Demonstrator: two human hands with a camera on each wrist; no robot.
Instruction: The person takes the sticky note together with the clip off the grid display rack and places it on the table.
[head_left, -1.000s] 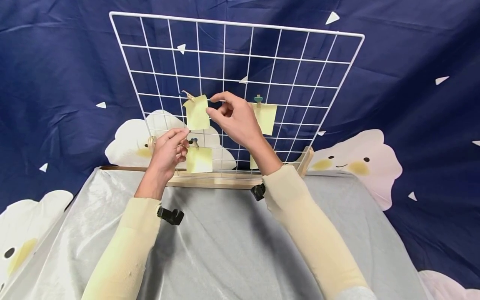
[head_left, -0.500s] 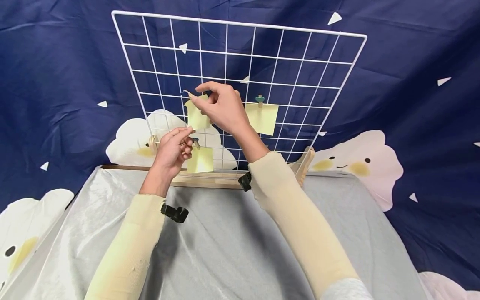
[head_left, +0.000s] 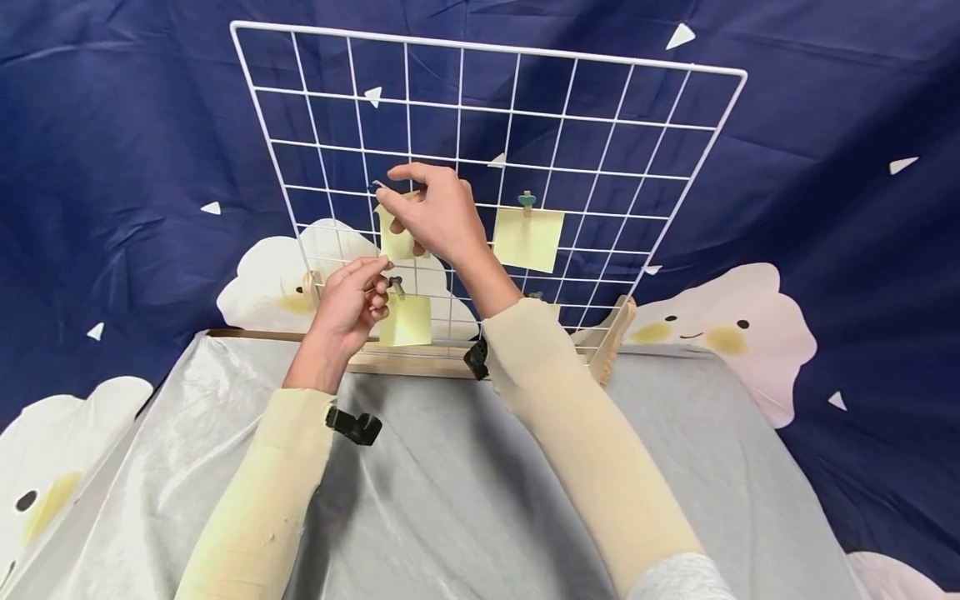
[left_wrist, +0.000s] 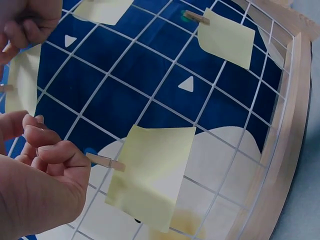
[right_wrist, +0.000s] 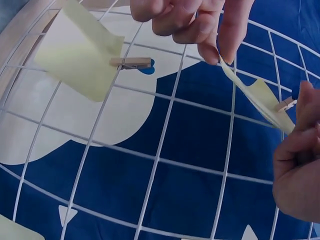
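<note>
Closest to me are the person's two arms in cream sleeves (head_left: 255, 492), a small black device (head_left: 356, 427) at each wrist, stretched over a surface (head_left: 442, 475) draped in grey cloth. The left hand (head_left: 347, 300) pinches the lower corner of the upper left yellow note (head_left: 394, 242) between thumb and fingertips, its other fingers curled in. The right hand (head_left: 442, 212) reaches across in front of that same note, thumb and forefinger bowed, their tips right by the wooden clip (right_wrist: 286, 104) at its top; its fingers cover so much that I can't tell whether they pinch the clip. Just below hangs the lower left note (head_left: 407, 321), fixed by a peg (left_wrist: 106, 161) with a blue heart. To the right, the upper right note (head_left: 527, 239) hangs from a green-hearted peg (head_left: 527, 202), with the lower right note (left_wrist: 227, 39) beneath it. All four are on a white wire grid (head_left: 487, 44) standing in a wooden base (head_left: 412, 362). Behind it spreads a dark blue curtain (head_left: 817, 83) printed with smiling clouds (head_left: 723, 321) and white triangles (head_left: 681, 36).
</note>
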